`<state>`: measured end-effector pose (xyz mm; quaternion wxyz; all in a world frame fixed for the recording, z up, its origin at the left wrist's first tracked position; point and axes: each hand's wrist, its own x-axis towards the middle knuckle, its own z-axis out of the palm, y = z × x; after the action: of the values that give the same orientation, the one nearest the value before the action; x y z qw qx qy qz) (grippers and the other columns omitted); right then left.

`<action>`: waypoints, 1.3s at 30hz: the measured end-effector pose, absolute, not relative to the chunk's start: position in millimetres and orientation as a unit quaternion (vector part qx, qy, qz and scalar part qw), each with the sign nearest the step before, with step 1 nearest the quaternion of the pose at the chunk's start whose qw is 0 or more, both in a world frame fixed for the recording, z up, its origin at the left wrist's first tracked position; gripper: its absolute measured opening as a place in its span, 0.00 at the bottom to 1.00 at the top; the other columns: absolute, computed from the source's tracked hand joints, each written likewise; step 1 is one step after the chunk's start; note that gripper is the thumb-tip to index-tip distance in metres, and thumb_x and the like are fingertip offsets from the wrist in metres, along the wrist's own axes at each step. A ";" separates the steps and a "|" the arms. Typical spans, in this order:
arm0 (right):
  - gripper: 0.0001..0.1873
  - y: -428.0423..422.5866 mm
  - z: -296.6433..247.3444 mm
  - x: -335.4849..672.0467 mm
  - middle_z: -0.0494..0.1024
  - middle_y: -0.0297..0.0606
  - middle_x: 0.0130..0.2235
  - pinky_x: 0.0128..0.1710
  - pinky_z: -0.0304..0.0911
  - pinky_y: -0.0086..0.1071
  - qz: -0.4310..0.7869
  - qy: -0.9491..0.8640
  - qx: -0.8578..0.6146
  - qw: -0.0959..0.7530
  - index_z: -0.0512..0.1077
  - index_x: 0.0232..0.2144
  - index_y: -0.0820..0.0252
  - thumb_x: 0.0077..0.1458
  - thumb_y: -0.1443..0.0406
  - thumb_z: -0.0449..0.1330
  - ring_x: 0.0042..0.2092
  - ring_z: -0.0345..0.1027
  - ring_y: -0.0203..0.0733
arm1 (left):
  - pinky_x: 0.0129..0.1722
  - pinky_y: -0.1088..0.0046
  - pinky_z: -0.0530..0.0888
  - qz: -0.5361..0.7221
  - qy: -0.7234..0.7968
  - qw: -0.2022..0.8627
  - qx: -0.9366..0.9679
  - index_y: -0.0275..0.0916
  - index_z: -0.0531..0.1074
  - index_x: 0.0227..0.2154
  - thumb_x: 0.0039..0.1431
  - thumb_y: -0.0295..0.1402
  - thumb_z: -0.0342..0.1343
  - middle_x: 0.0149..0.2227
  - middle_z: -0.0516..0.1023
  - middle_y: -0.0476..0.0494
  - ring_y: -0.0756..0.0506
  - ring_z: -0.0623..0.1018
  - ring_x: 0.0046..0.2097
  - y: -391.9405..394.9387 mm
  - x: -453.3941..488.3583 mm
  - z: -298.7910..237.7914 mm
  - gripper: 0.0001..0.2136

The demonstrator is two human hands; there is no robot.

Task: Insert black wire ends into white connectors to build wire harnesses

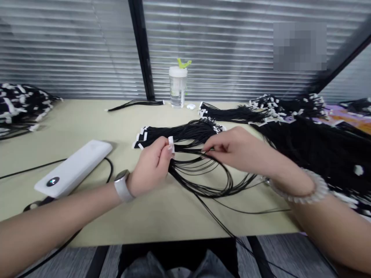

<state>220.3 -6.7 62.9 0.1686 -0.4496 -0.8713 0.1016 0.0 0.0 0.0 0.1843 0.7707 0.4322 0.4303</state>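
My left hand point(156, 160), with a watch on its wrist, is closed around one end of a bundle of thin black cables point(199, 189). A white connector point(171, 143) pokes up from between its thumb and fingers. My right hand point(234, 148) pinches black strands of the same bundle a short way to the right. From the left hand the cables curve in loops to the right, and some strands run down past the table's front edge. Just behind my hands lies another black cable bundle point(179, 133) with white connectors at its left end.
A white power bank point(74, 168) lies at the left, a cable beside it. Cable heaps stand at far left point(20, 106) and right point(321, 150). At the back are a lidded water cup point(177, 88), a small white case point(191, 106) and a thin cable bundle point(136, 103).
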 end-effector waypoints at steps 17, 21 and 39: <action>0.16 -20.8 0.1 185.5 0.60 0.28 0.19 0.22 0.44 0.24 0.274 -0.885 -0.341 0.156 0.61 0.19 0.64 0.57 0.63 0.50 0.22 0.47 0.26 | 0.26 0.78 0.68 0.448 0.487 0.264 0.702 0.39 0.59 0.23 0.65 0.34 0.39 0.23 0.67 0.49 0.52 0.67 0.26 -10.1 8.6 -15.7 0.14; 0.13 -30.1 -1.0 181.2 0.60 0.28 0.18 0.21 0.41 0.25 0.275 -0.878 -0.373 0.122 0.60 0.17 0.65 0.53 0.69 0.50 0.21 0.45 0.25 | 0.25 0.77 0.64 0.394 0.471 0.267 0.743 0.38 0.59 0.22 0.65 0.34 0.40 0.21 0.64 0.51 0.52 0.65 0.24 -10.9 9.7 -12.9 0.15; 0.19 -29.2 -10.4 181.7 0.57 0.26 0.20 0.22 0.44 0.21 0.352 -0.857 -0.343 0.156 0.58 0.20 0.64 0.61 0.61 0.45 0.23 0.48 0.24 | 0.22 0.79 0.64 0.477 0.394 0.194 0.762 0.38 0.60 0.22 0.66 0.30 0.39 0.19 0.66 0.51 0.54 0.65 0.22 -16.6 8.1 -18.9 0.15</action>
<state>181.7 -29.2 -10.4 0.1558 -0.3434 -0.8567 0.3520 8.1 -16.6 -18.9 0.1938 0.7615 0.3938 0.4770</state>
